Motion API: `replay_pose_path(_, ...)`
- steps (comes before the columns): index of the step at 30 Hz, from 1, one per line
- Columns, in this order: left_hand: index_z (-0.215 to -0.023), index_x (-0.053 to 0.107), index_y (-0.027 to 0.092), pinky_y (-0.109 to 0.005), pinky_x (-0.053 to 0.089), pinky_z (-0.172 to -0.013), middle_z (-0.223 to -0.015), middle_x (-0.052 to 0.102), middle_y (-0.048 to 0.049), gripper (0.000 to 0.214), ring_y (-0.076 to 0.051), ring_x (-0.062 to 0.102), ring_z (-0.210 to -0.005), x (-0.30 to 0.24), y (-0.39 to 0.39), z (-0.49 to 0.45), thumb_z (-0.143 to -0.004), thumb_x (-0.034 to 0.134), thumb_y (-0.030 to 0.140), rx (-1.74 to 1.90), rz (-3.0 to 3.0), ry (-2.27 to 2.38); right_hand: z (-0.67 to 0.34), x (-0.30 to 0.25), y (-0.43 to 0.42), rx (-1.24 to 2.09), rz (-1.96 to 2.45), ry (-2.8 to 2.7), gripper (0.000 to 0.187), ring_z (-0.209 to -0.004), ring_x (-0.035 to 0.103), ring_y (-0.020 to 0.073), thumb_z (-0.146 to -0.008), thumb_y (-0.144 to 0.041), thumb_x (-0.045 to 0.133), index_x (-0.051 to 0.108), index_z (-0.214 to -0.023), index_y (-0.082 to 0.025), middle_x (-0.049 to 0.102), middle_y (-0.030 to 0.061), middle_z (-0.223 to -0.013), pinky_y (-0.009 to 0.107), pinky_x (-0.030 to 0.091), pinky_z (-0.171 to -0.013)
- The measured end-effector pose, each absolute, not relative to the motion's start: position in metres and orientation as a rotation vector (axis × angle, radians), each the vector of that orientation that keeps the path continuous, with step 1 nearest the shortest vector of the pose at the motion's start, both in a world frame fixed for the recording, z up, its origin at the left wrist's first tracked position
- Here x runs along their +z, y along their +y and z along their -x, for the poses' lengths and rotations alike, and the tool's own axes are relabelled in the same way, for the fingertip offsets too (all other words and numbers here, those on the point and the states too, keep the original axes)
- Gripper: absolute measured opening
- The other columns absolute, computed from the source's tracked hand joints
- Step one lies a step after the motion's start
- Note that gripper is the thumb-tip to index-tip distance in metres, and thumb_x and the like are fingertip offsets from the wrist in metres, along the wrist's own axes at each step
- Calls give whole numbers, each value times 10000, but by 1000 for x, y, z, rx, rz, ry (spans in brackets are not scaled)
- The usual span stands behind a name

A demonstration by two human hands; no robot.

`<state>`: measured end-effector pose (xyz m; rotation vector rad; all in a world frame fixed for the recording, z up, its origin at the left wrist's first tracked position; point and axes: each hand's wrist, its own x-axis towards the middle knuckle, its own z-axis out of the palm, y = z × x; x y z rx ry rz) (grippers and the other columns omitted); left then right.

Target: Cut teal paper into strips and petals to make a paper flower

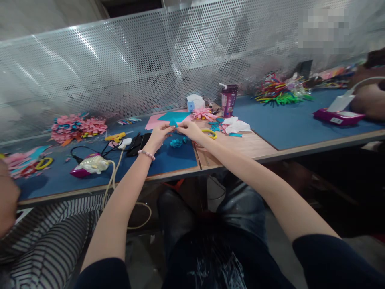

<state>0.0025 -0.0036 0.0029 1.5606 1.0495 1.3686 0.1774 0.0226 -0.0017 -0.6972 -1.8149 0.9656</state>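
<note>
Between my two hands is a small blue paper piece (173, 122), raised above the table. My left hand (161, 135), with a beaded bracelet on the wrist, pinches it from the left. From the other side, the fingertips of my right hand (190, 131) are closed on it too. Just below lie crumpled blue paper bits (176, 143) on the blue mat (177, 160). Behind my hands rest a blue paper sheet (174, 116) and a pink sheet (151, 121). Yellow-handled scissors (210, 133) lie beside my right wrist, partly hidden by it.
A purple cup with a straw (229, 101) and a tissue pack (195, 103) stand at the back. Left are a yellow glue gun (115, 137), a corded power strip (90, 165) and pink paper flowers (67, 127). Pipe cleaners (279, 92) lie right. People sit on both sides.
</note>
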Motion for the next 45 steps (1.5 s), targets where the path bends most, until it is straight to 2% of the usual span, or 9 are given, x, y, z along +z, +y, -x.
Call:
replay_pose_path(4, -840, 703, 165, -263, 452, -665, -836, 687, -56, 297, -160, 614, -770, 2, -4, -2, -674, 759, 404, 1373, -1643, 1124, -175, -6, 29, 997, 685, -1703, 228, -683, 567, 106, -790, -272, 642, 630, -952, -112, 647, 13, -780, 226, 456, -651)
replay_pose_path(6, -835, 715, 163, -262, 441, -661, -824, 692, -55, 282, -161, 610, -763, 2, -4, -2, -680, 751, 396, 1364, -1695, 1148, -176, -8, 33, 985, 676, -1694, 278, -702, 579, 105, -788, -310, 660, 627, -988, -121, 656, 18, -814, 220, 466, -646)
replay_pose_path(11, -801, 722, 162, -256, 428, -641, -793, 688, -45, 250, -154, 594, -734, 1, -2, -2, -690, 737, 386, 1351, -1765, 1165, -177, -10, 35, 1012, 674, -1723, 298, -646, 557, 98, -750, -397, 701, 629, -852, -126, 628, -5, -715, 215, 468, -613)
replay_pose_path(20, -860, 689, 161, -258, 458, -654, -824, 675, -58, 290, -172, 621, -802, 2, -5, -3, -697, 746, 393, 1366, -1644, 1126, -179, -8, 31, 1136, 666, -1669, 326, -666, 601, 111, -719, -436, 735, 599, -761, -143, 625, -5, -666, 203, 482, -587)
replay_pose_path(30, -910, 688, 161, -250, 444, -638, -839, 685, -60, 315, -160, 618, -769, 5, -7, -4, -706, 741, 395, 1370, -1666, 1108, -179, -4, 27, 1278, 681, -1596, 318, -635, 618, 102, -699, -404, 778, 604, -751, -142, 656, 11, -683, 184, 488, -550)
replay_pose_path(45, -880, 696, 155, -260, 442, -637, -830, 688, -63, 338, -162, 608, -744, 6, -9, -6, -682, 756, 423, 1368, -1681, 1122, -181, -5, 28, 1278, 671, -1591, 277, -604, 594, 89, -704, -378, 771, 621, -725, -146, 660, 5, -671, 177, 469, -540)
